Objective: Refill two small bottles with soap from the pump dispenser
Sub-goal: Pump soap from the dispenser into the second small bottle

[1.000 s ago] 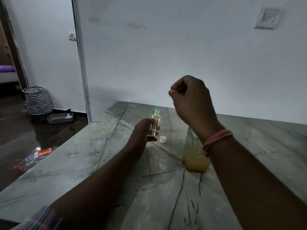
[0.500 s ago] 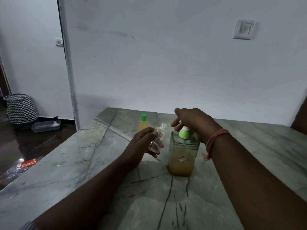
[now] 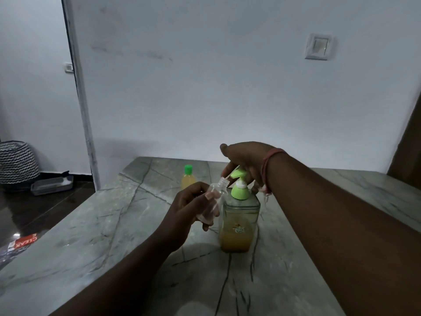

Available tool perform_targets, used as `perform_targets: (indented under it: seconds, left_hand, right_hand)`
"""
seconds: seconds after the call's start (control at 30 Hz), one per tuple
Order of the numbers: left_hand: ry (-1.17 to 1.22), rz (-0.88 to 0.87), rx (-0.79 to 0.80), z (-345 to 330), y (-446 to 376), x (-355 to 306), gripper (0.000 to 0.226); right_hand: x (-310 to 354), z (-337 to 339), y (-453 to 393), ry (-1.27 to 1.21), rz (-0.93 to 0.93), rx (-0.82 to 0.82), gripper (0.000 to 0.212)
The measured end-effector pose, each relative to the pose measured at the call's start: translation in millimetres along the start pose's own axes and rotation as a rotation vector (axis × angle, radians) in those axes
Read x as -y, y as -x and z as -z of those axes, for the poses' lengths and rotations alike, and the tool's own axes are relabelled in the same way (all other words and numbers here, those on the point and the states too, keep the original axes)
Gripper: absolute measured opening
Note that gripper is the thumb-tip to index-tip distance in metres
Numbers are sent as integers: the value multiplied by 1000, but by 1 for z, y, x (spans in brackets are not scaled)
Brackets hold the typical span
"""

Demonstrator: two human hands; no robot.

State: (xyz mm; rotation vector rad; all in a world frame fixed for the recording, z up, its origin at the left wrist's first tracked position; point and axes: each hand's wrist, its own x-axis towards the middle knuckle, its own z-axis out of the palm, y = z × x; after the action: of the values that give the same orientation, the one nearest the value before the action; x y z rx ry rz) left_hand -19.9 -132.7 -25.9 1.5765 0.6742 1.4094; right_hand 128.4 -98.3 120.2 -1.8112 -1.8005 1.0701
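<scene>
So up close the left hand [image 3: 189, 208] is gripping a small clear bottle [image 3: 213, 201], fingers curled round its body, tilting it so the open neck is leaning right toward the spout. No cap on it, and it's looking empty as far as I can tell. Just right of that hand the pump dispenser [image 3: 239, 224] is standing upright on the grey marble surface [image 3: 114, 236], clear square body with yellowish soap sitting in the lower half and a little cartoon sticker on the front; too small for me to read anything on it. The right hand [image 3: 246, 163] is hovering over the green pump head [image 3: 238, 176], fingers loosely bent down around it and touching it, thumb sticking out left. Pink thread band on that wrist.

Past the left hand, a bit further back, a second small bottle [image 3: 188, 180] with a green cap is standing on the surface, yellow liquid inside.

Way off left of both hands, on the dark floor, a red packet [image 3: 24, 242] is showing "CLEAR" upside down. Beyond it there's a grey tray [image 3: 52, 185] and a zigzag basket [image 3: 17, 163]. Wall switch [image 3: 319, 46] high up past the right hand.

Compared with half a second ago, the pump head is sitting higher and the right hand has lifted with it.
</scene>
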Motion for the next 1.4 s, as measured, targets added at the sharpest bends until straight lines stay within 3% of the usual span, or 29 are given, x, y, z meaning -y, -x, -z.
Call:
perform_targets:
  seconds: [0.17,0.63,0.9,1.1,1.4]
  left_hand:
    - [4,-41,-4,-4,2,-1,31]
    - [22,-78,-62,-14,1,1,40]
    - [70,-49,-123,-12,0,-1,43]
    - [89,-35,-119,-8,-2,3,39]
    - [120,-18,-81,-8,0,2,39]
  right_hand:
    - [1,-9,-15,284,107,-170,56]
    - [-6,-14,-14,429,149,-179,49]
    - [-1,-13,-10,423,150,-107,51]
    - [-7,-18,-18,419,167,-211,52]
    - [-4,-16,-12,350,160,-198,53]
